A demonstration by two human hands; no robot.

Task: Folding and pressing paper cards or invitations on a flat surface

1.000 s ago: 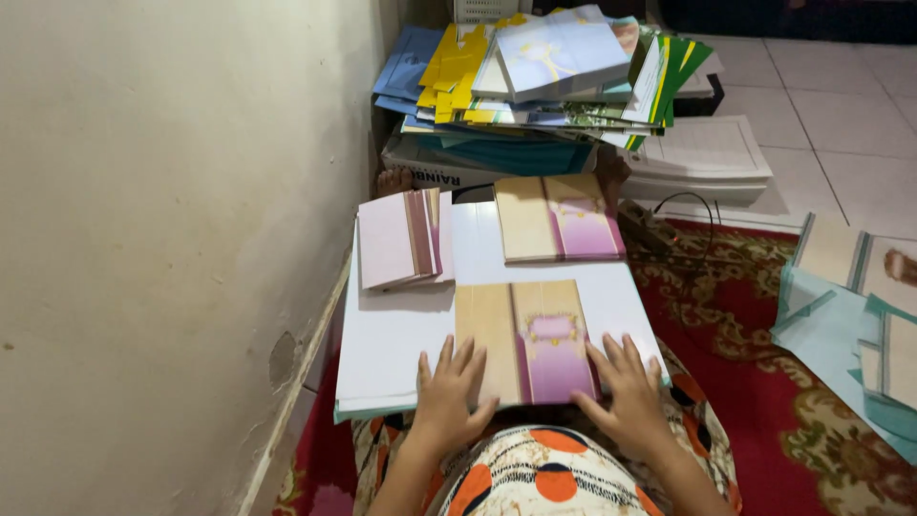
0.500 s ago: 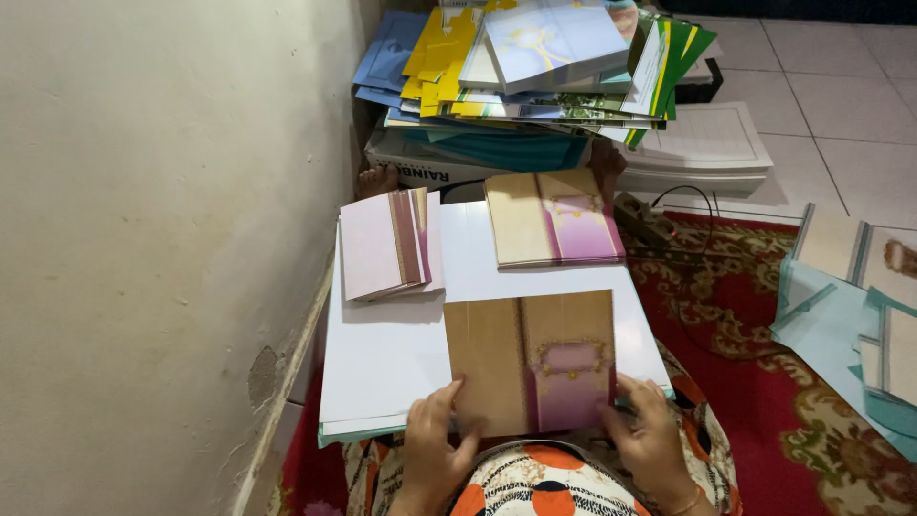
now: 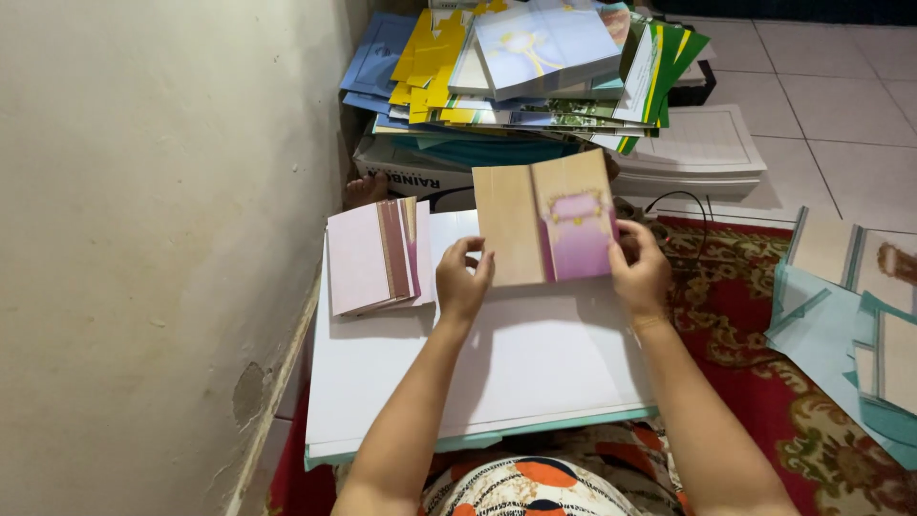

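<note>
Two hands on one card [image 3: 549,220], a folded tan sheet with a pink-purple panel, held raised over the far part of a white board [image 3: 497,368].
- Left hand [image 3: 462,285]: fingers closed on the card's lower left corner.
- Right hand [image 3: 642,272]: fingers closed on the card's right edge.
- Stack [image 3: 374,256]: pink cards, lying on the board's left far corner, near the left hand.
- Pile [image 3: 521,72]: blue, yellow and green printed sheets, on the floor beyond the board.
- Rug [image 3: 764,354]: red, patterned, under the board's right side.
- Wall [image 3: 143,239]: cream, along the left.
</note>
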